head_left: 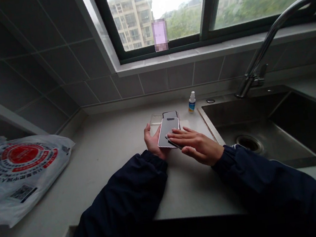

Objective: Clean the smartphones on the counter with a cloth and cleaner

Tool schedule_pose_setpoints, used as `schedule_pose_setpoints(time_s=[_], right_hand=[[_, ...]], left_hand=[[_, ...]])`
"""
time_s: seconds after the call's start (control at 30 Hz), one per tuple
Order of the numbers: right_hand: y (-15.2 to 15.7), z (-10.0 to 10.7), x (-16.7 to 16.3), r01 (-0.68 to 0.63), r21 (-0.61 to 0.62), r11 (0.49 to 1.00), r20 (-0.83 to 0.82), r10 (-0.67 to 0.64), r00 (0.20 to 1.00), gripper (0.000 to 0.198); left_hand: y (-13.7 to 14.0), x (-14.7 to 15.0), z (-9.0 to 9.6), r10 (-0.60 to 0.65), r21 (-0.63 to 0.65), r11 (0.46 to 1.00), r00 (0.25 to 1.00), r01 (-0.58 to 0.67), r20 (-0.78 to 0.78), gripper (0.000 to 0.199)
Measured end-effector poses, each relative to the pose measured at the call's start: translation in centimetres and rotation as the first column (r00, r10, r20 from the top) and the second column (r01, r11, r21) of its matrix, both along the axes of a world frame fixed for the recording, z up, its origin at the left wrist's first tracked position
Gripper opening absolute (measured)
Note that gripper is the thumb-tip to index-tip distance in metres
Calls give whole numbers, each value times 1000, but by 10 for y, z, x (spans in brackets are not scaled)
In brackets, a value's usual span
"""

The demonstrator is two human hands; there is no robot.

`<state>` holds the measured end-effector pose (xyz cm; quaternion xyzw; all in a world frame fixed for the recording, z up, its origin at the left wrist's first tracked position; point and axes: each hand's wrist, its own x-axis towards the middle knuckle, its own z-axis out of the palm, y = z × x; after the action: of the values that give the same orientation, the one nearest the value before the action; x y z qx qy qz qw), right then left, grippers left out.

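Note:
My left hand [153, 142] is closed around the left edge of a smartphone [165, 129], its screen facing up and its near end tilted toward me. Over the lower right of the screen lies my right hand [198, 144], fingers stretched and close together. They press a small dark cloth [173, 141] against the glass; most of it is hidden beneath them. Just behind the phone, a dark-framed rectangular piece [170, 114] and a clear plastic case [156, 119] rest on the counter, both partly covered.
A small white bottle with a blue label [191, 102] stands behind my right hand. The steel sink [220, 125] and curved faucet [262, 47] are at the right. A white plastic bag [24, 168] lies on the counter [105, 141] at the left. Behind is a window [158, 16].

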<state>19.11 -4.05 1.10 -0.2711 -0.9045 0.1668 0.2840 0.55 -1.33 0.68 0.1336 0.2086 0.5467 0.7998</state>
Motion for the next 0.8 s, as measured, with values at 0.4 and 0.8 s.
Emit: schedule_pose_setpoints(time_s=[0.4,0.8], right_hand=[[4,0,4,43,8,999,-12,-43,999,56],[25,-15,11,453,47,890,-52,-451,891,62]], left_hand=[[-1,1,5,61,-13,998,998,-61,-18,70],[-7,-3,7,-245,23,969,969,246,-38,68]])
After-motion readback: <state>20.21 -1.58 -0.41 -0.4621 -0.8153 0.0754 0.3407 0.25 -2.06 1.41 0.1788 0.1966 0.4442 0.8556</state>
